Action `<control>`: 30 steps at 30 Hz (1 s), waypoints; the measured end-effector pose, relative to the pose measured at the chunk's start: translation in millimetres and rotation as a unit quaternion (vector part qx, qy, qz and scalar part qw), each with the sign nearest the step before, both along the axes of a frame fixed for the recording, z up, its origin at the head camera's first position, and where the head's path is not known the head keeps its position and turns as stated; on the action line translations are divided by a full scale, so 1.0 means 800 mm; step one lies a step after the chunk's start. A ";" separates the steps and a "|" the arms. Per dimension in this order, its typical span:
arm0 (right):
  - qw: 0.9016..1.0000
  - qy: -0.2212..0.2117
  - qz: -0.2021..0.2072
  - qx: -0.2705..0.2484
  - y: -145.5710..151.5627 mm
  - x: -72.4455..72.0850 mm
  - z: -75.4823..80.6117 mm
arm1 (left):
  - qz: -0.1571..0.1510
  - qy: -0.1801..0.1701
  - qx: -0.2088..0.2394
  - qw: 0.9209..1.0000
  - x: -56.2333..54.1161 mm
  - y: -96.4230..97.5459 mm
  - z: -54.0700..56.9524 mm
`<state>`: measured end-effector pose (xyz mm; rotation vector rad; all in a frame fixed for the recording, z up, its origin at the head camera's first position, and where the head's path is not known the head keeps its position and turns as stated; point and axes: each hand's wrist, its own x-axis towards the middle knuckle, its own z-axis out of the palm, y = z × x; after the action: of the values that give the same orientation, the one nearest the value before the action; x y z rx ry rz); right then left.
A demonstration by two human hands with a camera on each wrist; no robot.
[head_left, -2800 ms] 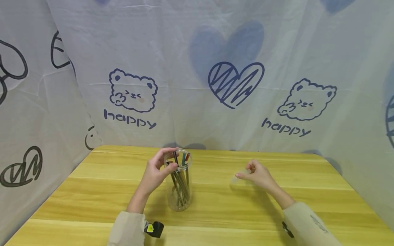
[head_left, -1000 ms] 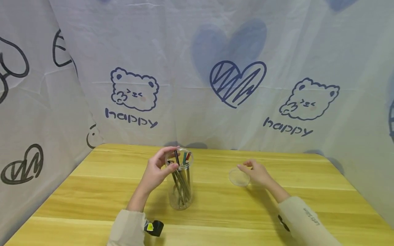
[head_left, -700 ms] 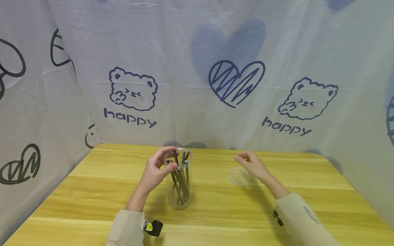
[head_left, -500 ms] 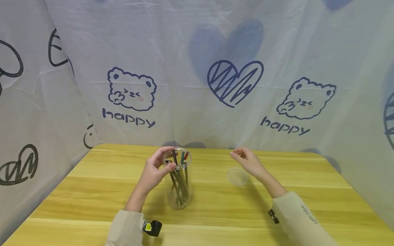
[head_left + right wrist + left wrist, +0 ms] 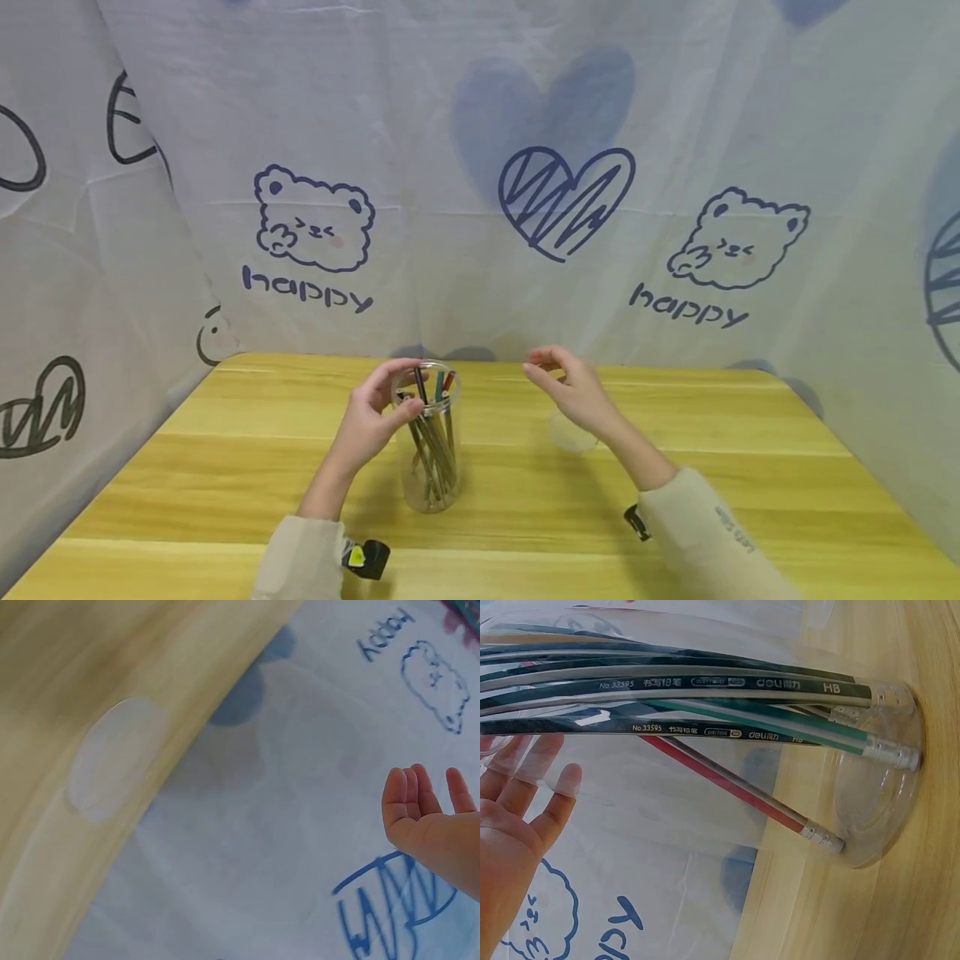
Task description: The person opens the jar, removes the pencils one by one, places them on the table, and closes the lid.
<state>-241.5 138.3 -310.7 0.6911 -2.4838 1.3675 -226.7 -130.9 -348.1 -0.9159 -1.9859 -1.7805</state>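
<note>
The left hand (image 5: 369, 423) grips the jar (image 5: 431, 506) near its rim, pencils (image 5: 432, 454) leaning inside; the right hand (image 5: 576, 397), fingers loosely curved, holds nothing above the disc (image 5: 567, 437) on the table (image 5: 510, 533). A light, even left grip should steady the upright jar; avoid squeezing or tipping it.

"No.33595", "deli", "HB" on dark pencils (image 5: 746, 684); "happy" on pale cloth (image 5: 442, 275)

- We curve our left hand (image 5: 366, 418) in a grip, thumb apart from fingers.
- We hold our right hand (image 5: 576, 393) raised, fingers loosely bent, its forearm (image 5: 643, 458) angled inward.
</note>
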 end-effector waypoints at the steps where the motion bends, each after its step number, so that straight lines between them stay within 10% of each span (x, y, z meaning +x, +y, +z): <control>1: 1.000 0.006 0.008 -0.002 -0.004 0.002 0.002 | 0.000 -0.001 0.001 1.000 0.000 0.000 0.000; 13: 0.991 0.095 0.090 0.031 -0.050 0.021 0.018 | -0.004 0.000 0.002 1.000 -0.001 -0.001 -0.001; 30: 0.979 0.099 0.152 0.097 -0.076 0.028 0.024 | -0.011 0.005 -0.002 1.000 -0.002 -0.001 -0.001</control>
<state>-219.5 77.4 -291.8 1.2309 -2.4423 1.0865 -228.4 -131.7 -348.7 -0.9482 -1.9816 -1.7817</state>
